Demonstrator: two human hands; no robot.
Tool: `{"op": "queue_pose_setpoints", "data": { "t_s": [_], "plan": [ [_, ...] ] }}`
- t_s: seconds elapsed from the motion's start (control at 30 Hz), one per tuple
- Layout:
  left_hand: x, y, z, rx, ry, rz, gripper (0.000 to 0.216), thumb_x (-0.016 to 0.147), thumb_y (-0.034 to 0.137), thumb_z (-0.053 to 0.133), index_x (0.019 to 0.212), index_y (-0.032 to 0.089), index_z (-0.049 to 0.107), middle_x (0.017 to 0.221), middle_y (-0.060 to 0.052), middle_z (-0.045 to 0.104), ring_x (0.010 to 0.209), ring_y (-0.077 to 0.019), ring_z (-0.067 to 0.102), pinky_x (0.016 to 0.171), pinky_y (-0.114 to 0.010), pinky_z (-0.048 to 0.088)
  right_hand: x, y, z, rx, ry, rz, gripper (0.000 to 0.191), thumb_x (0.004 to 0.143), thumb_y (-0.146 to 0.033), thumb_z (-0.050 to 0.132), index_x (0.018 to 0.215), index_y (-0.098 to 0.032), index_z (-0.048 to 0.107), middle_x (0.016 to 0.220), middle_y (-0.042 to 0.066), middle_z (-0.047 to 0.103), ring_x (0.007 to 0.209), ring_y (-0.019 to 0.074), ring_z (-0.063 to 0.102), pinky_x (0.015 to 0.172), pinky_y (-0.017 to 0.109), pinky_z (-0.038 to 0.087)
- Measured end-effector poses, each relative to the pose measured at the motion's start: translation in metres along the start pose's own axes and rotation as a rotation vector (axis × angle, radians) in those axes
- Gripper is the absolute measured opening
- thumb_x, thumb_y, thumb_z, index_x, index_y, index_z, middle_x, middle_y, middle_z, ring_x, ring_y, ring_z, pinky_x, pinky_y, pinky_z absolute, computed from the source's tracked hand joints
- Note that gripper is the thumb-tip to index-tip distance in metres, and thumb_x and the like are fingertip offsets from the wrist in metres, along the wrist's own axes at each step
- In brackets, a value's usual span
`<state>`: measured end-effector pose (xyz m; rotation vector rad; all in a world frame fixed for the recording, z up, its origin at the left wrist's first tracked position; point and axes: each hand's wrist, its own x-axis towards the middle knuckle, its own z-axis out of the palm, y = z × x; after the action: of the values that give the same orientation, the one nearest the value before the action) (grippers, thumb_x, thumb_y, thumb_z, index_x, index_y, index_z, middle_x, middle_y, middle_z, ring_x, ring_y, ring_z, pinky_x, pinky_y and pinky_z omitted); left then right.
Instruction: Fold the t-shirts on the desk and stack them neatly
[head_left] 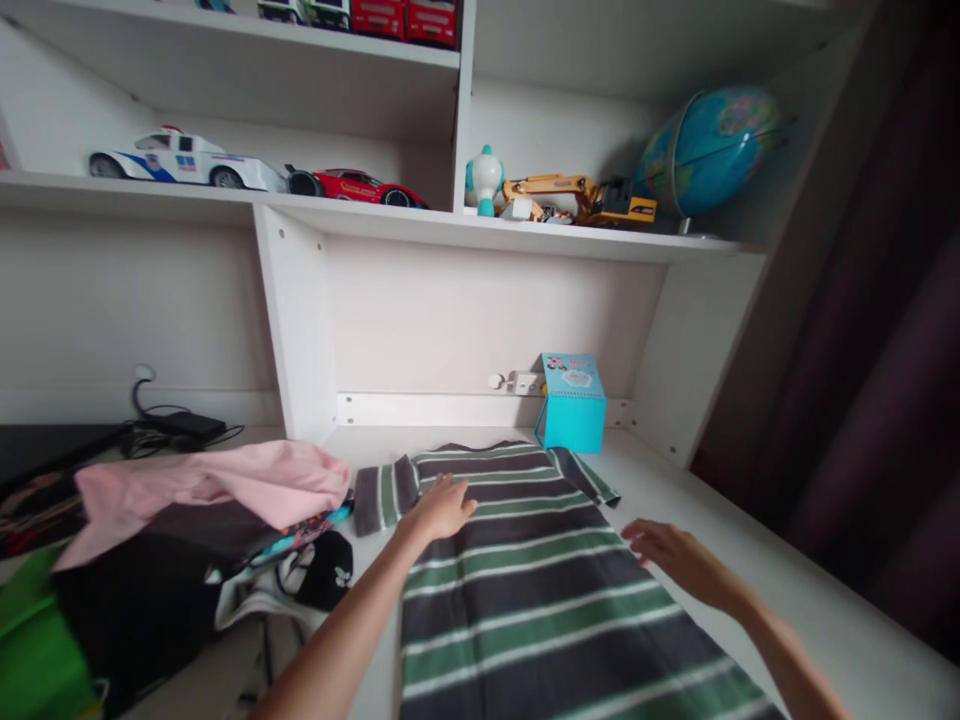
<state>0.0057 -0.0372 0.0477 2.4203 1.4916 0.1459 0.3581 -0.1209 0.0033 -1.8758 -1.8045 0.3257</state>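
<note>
A short-sleeved T-shirt (525, 560) with dark, green and white stripes lies spread out on the white desk (757, 540), its neck end toward the wall. My left hand (444, 505) rests on the shirt close to the left sleeve, fingers stretched out and holding nothing. Over by the shirt's right edge, just below the right sleeve, my right hand (664, 548) has its fingers extended with nothing in them; whether it touches the cloth I cannot tell. The lower end of the shirt runs out of view.
Left of the shirt lies a pile of clothes with a pink garment (217, 480) on top. A blue desk calendar (574, 405) stands behind the right sleeve. Overhead, a shelf (525, 232) carries toy cars, a toy excavator (577, 195) and a globe (709, 150).
</note>
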Motion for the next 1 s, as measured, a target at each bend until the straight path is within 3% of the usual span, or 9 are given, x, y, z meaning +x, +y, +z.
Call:
{"op": "queue_pose_setpoints", "data": {
  "t_s": [0.1, 0.2, 0.33, 0.5, 0.6, 0.73, 0.83, 0.9, 1.0],
  "plan": [
    [0.039, -0.029, 0.036, 0.072, 0.092, -0.198, 0.062, 0.086, 0.051, 0.025, 0.138, 0.017, 0.027, 0.145, -0.015, 0.018, 0.133, -0.0348, 0.011, 0.101, -0.056, 0.018, 0.036, 0.02, 0.019, 0.102, -0.023, 0.11, 0.029, 0.077, -0.03, 0.039, 0.092, -0.018, 0.06, 0.078, 0.005, 0.069, 0.067, 0.0171, 0.065, 0.068, 0.027, 0.048],
    [0.058, -0.057, 0.056, 0.093, 0.104, -0.22, 0.066, 0.083, 0.061, 0.015, 0.139, 0.026, 0.023, 0.147, -0.01, 0.012, 0.133, -0.0354, 0.003, 0.099, -0.061, 0.011, 0.065, 0.04, 0.028, 0.086, 0.045, 0.261, 0.031, 0.079, -0.029, 0.038, 0.1, -0.014, 0.056, 0.068, 0.006, 0.067, 0.064, 0.0189, 0.065, 0.06, 0.028, 0.046],
    [0.069, -0.077, 0.063, 0.103, 0.12, -0.155, 0.07, 0.08, 0.067, 0.008, 0.139, 0.032, 0.021, 0.148, -0.006, 0.012, 0.134, -0.0343, 0.001, 0.099, -0.063, 0.01, 0.093, 0.053, 0.033, 0.097, 0.048, 0.415, 0.033, 0.086, -0.037, 0.039, 0.096, -0.011, 0.056, 0.058, 0.003, 0.064, 0.055, 0.0164, 0.063, 0.058, 0.028, 0.047],
    [0.076, -0.082, 0.066, 0.117, 0.157, -0.147, 0.071, 0.079, 0.069, 0.006, 0.138, 0.033, 0.022, 0.148, -0.006, 0.014, 0.134, -0.0341, 0.004, 0.099, -0.063, 0.009, 0.122, 0.043, 0.046, 0.132, -0.057, 0.475, 0.04, 0.089, -0.047, 0.039, 0.083, -0.012, 0.058, 0.062, -0.003, 0.06, 0.05, 0.0074, 0.056, 0.055, 0.025, 0.049],
    [0.078, -0.082, 0.065, 0.13, 0.145, -0.152, 0.071, 0.079, 0.068, 0.005, 0.139, 0.033, 0.019, 0.148, -0.005, 0.014, 0.134, -0.0337, 0.002, 0.1, -0.062, 0.009, 0.138, 0.024, 0.055, 0.095, 0.01, 0.394, 0.031, 0.088, -0.04, 0.046, 0.096, -0.013, 0.057, 0.071, -0.001, 0.062, 0.057, 0.009, 0.058, 0.057, 0.026, 0.049],
    [0.08, -0.082, 0.061, 0.134, 0.128, -0.151, 0.071, 0.079, 0.068, 0.004, 0.139, 0.033, 0.019, 0.148, -0.004, 0.013, 0.134, -0.0334, 0.002, 0.1, -0.062, 0.009, 0.142, -0.02, 0.072, 0.019, 0.148, 0.102, 0.03, 0.081, -0.013, 0.043, 0.109, -0.015, 0.055, 0.1, 0.005, 0.063, 0.091, 0.0168, 0.06, 0.081, 0.03, 0.046],
    [0.08, -0.082, 0.059, 0.128, 0.128, -0.147, 0.072, 0.078, 0.069, 0.004, 0.139, 0.033, 0.019, 0.148, -0.005, 0.013, 0.134, -0.0336, 0.003, 0.099, -0.062, 0.01, 0.121, -0.059, 0.092, -0.016, 0.086, -0.215, 0.04, 0.072, -0.005, 0.04, 0.099, -0.023, 0.062, 0.118, 0.001, 0.055, 0.104, 0.0162, 0.055, 0.091, 0.027, 0.04],
    [0.08, -0.082, 0.059, 0.127, 0.126, -0.145, 0.072, 0.078, 0.069, 0.004, 0.139, 0.033, 0.019, 0.148, -0.005, 0.013, 0.134, -0.0335, 0.003, 0.099, -0.062, 0.01, 0.102, -0.077, 0.103, -0.042, 0.021, -0.378, 0.037, 0.07, -0.007, 0.041, 0.089, -0.027, 0.066, 0.12, -0.003, 0.055, 0.103, 0.0174, 0.055, 0.09, 0.027, 0.042],
    [0.08, -0.083, 0.059, 0.125, 0.126, -0.147, 0.073, 0.078, 0.069, 0.005, 0.139, 0.032, 0.019, 0.148, -0.005, 0.013, 0.134, -0.0336, 0.002, 0.099, -0.062, 0.01, 0.085, -0.079, 0.1, -0.093, 0.015, -0.454, 0.037, 0.072, -0.011, 0.04, 0.091, -0.03, 0.066, 0.115, -0.005, 0.058, 0.103, 0.0184, 0.054, 0.089, 0.027, 0.043]
  ]
}}
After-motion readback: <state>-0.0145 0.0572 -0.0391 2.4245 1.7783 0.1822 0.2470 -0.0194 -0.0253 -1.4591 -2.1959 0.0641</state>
